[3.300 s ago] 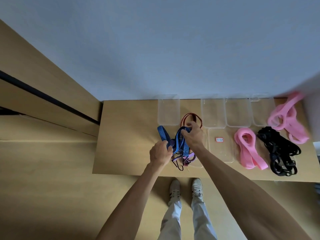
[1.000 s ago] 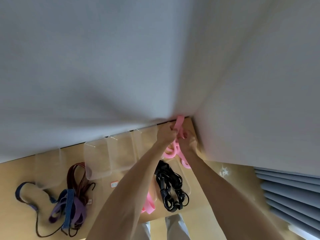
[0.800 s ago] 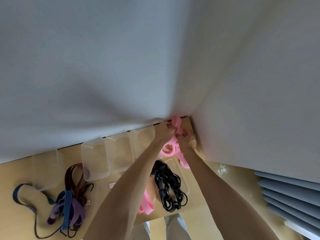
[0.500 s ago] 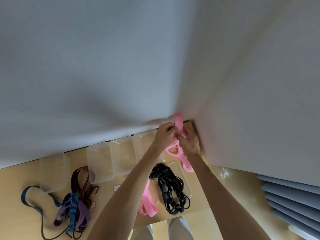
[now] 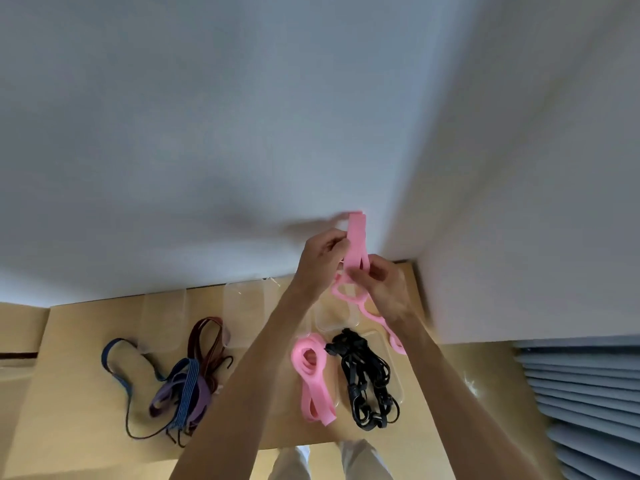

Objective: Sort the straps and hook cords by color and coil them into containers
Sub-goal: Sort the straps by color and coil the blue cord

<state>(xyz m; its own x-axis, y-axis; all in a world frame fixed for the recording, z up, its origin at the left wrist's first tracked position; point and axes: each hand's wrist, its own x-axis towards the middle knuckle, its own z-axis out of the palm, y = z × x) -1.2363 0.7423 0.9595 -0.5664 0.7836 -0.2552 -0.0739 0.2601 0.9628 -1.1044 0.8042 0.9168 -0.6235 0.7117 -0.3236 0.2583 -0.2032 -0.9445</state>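
1. Both hands are up over the far right corner of the tabletop (image 5: 86, 393), close to the wall.
2. The left hand (image 5: 320, 259) pinches the pink strap (image 5: 356, 237) from the left side. The right hand (image 5: 381, 285) pinches it from the right, a bit lower. Both grips are closed on this one strap.
3. The top of the strap stands straight up between the two hands, folded into a tall loop. Its long way runs up and down.
4. The rest of the strap hangs down under the right hand and trails toward the right edge of the tabletop. It has big holes along it.
5. The clear boxes (image 5: 242, 306) sit along the far edge, to the left and just below the hands. I think the strap must be wound up small and then go down and a little left into a box. The left hand is nearer the boxes.
6. Another pink strap (image 5: 311, 375) lies near the front edge, with a black pile of cords (image 5: 367, 379) just beside it on the right.
7. Blue, purple and dark red cords (image 5: 187, 379) lie in a heap well apart, on the left side.
8. The arms hide some of the boxes, and clear boxes are hard to see, so I cannot tell how many there are.
9. The low end of the held strap is partly behind the right arm.
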